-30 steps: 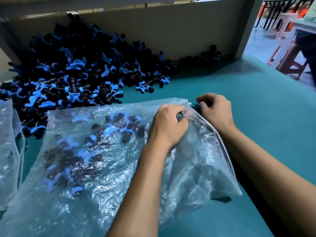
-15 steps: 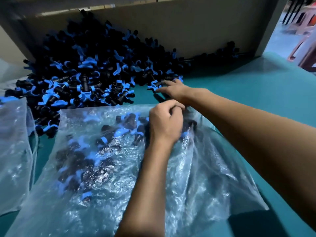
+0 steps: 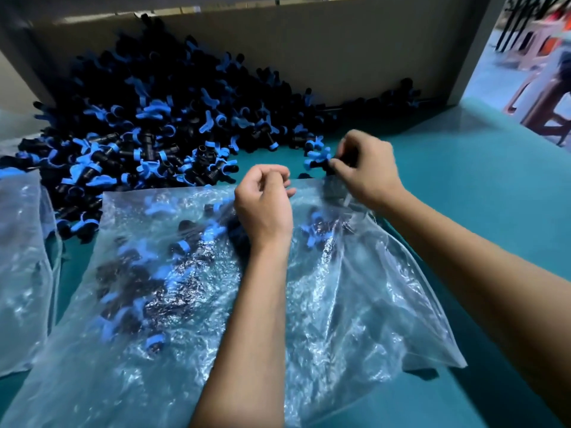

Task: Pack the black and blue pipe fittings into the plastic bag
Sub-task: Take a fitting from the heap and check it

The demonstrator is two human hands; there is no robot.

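Hands (image 3: 312, 186) at plastic bag (image 3: 355, 304) mouth

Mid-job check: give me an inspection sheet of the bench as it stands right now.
Surface: teal table, with a cardboard wall along its back.
Job's things: pile of black and blue pipe fittings against the wall; plastic bag lying flat, partly filled.
Clutter: second plastic bag at the left edge.
Grippers: left hand pinches the bag's mouth; right hand grips a fitting just above the opening.
Cables: nothing seen.
Surroundings: blurred plastic stools beyond the right end.
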